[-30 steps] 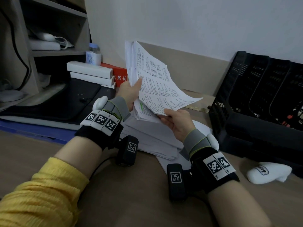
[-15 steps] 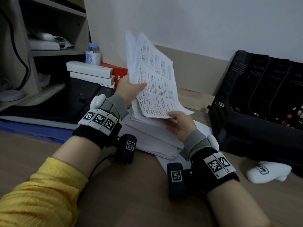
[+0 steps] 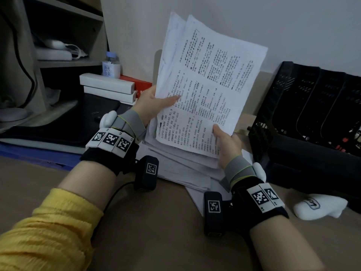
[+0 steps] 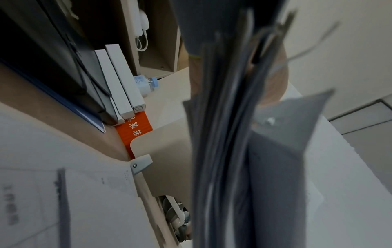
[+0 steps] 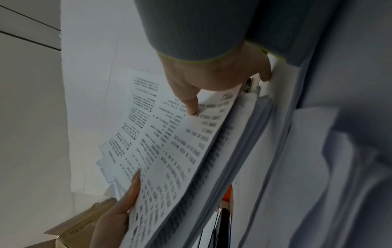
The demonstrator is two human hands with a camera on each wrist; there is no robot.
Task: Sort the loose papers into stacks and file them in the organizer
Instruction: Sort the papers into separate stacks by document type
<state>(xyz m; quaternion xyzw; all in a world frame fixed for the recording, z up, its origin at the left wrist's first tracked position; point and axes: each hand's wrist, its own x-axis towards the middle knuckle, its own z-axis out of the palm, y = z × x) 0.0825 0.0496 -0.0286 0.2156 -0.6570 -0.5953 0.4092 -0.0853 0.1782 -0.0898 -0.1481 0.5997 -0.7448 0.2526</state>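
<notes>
Now held upright above the counter (image 3: pixel 121 227): a bundle of printed papers (image 3: pixel 205 90), edges uneven, a few sheets sticking out at the top. Gripped on the left edge by the left hand (image 3: pixel 152 106), thumb pressed flat across the front sheet; pinched at the lower right corner by the right hand (image 3: pixel 226 145), thumb on the print. Under it, more loose papers (image 3: pixel 181 169) lying spread out. Best to loosen both grips slightly and tap the lower edge on the counter, so that the sheets fall level. Only then over to the black organizer (image 3: pixel 304 122) at the right, slots apparently free. Squeezing too hard probably bends the corners.
</notes>
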